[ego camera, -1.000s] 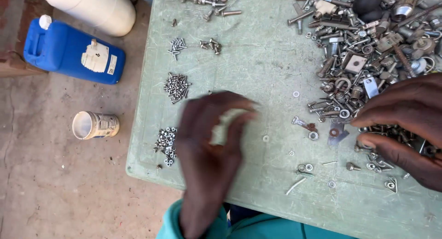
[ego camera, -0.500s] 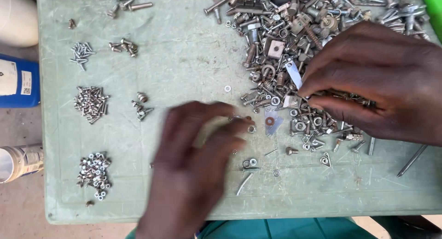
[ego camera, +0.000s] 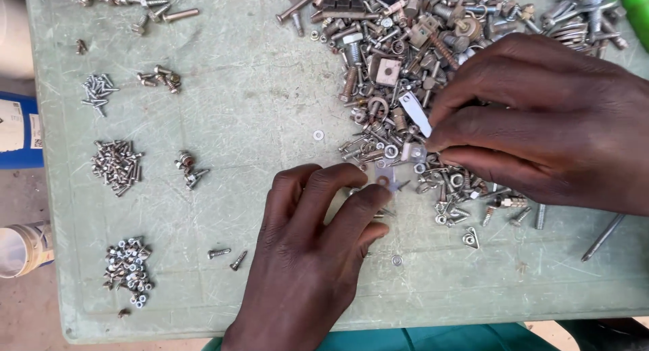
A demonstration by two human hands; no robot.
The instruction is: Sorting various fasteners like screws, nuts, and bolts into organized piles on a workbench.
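The green table [ego camera: 270, 101] carries most of the work undone: a big mixed heap of bolts, washers and brackets [ego camera: 433, 60] fills the upper right. The right hand [ego camera: 541, 121] rests there, fingers curled; its grip cannot be told. The left hand [ego camera: 311, 256], fingers bent, touches a small flat metal tab [ego camera: 385, 178] at centre. Sorted already, at left: a screw pile [ego camera: 116, 165] and a nut pile [ego camera: 127, 271]. A blue jug [ego camera: 17, 131] and an open tin [ego camera: 23, 248] stand at the left edge, contents unseen.

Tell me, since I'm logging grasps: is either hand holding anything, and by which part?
Cannot be told. The left hand fingertips rest by a flat metal plate; the right hand fingertips dig into the hardware pile, hiding any grip.
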